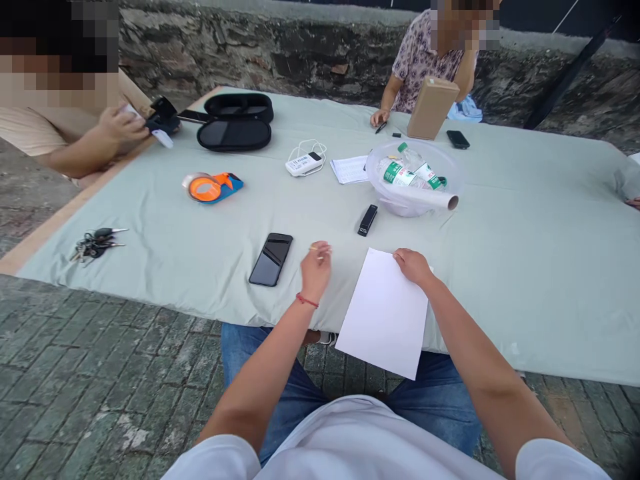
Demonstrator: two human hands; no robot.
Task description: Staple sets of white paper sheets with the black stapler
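"Where's the plain white paper sheet [383, 313]?"
"Overhanging the pale-green cloth-covered surface [525, 253], right grip [411, 265] clasping its far edge. Left grip [316, 270]: blurred, can't tell."
"Containers?"
"Round translucent plastic bowl [453, 163], clear green-labelled bottles [400, 175] inside."

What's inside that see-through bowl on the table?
The bowl holds clear plastic bottles with green-and-white labels. A pale roll lies across its near side. Whatever sits beneath the bottles or behind the roll is covered, so I can't tell.
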